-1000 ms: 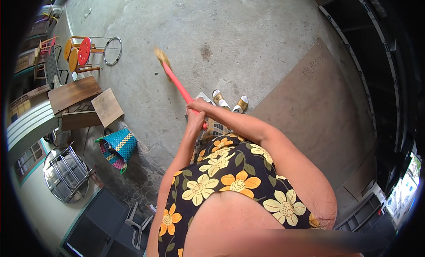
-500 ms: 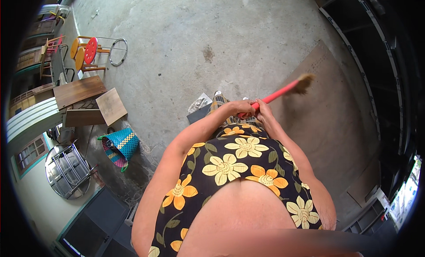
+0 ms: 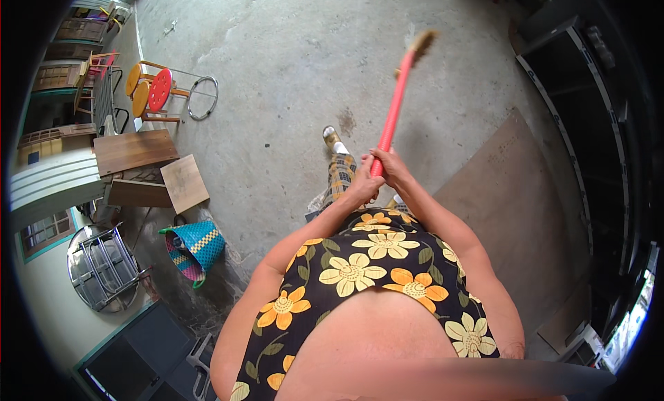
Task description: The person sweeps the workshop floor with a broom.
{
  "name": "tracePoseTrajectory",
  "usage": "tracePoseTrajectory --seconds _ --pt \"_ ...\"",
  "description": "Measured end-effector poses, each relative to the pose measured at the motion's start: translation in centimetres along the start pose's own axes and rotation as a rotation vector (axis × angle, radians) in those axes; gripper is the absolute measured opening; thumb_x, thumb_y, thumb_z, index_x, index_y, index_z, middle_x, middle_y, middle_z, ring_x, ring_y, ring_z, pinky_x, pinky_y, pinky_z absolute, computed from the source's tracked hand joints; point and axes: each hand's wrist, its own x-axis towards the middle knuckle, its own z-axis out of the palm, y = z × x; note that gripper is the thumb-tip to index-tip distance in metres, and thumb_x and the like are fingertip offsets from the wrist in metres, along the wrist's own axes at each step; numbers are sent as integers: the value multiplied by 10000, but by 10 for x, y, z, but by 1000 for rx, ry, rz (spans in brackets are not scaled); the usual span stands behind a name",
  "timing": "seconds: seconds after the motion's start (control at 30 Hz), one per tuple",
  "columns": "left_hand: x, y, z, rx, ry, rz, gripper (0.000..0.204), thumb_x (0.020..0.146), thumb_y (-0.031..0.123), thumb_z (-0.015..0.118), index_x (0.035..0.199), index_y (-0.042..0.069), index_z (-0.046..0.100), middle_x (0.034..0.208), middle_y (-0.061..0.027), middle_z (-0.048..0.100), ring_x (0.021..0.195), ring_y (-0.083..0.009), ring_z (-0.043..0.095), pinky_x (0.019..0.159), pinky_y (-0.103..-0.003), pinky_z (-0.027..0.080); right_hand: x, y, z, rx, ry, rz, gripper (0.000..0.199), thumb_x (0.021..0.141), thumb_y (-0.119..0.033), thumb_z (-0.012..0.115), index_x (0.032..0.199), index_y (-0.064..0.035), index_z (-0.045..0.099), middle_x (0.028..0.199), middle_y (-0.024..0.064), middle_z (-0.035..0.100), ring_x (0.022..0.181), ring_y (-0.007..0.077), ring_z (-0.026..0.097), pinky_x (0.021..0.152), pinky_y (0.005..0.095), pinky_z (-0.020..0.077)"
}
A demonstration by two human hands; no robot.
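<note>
Both arms reach forward from the body and meet in front of the chest, elbows bent a little. The left hand (image 3: pixel 361 188) is closed around the lower end of the broom (image 3: pixel 394 110), with the fingers wrapped tight. The right hand (image 3: pixel 391 167) is also closed on the handle, just above and touching the left one. The broom stands out from the hands, forward and slightly to the right, over the floor (image 3: pixel 290 69). Its handle is a thin, straight, smooth stick of bright red-pink colour; at the far end the bristles are short, straw-coloured and blurred.

The floor is rough grey concrete with dark stains. To the right lies a flat brown board (image 3: pixel 512 214) with a dull surface. One foot (image 3: pixel 333 138) in a light shoe shows below the broom, with a checked trouser leg. Far to the left are wooden boards (image 3: pixel 135 151), round stools (image 3: pixel 158 90) in red and orange, and a woven basket (image 3: pixel 194 247) in blue with colourful bands.
</note>
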Motion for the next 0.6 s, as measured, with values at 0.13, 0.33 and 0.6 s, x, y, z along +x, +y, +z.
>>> tracePoseTrajectory --seconds 0.13,0.33,0.6 --pt "45 43 -100 -56 287 90 641 663 51 485 1256 70 241 604 -49 471 353 -122 434 304 -242 349 106 -24 102 -31 -114 104 184 783 -106 530 866 -31 384 713 124 559 612 184 575 535 300 502" --pt "118 137 -254 138 580 9 589 654 33 457 1208 41 258 620 -75 477 355 -139 454 289 -266 367 281 -42 237 -176 -233 225 180 790 -160 522 844 -8 444 678 106 544 572 190 549 491 323 461" --pt "221 129 -319 71 124 -207 290 657 61 522 936 81 444 538 -11 438 348 -103 415 280 -258 321 367 -36 206 -387 -60 345 258 807 -274 529 790 -17 537 666 63 536 546 157 505 471 322 405"
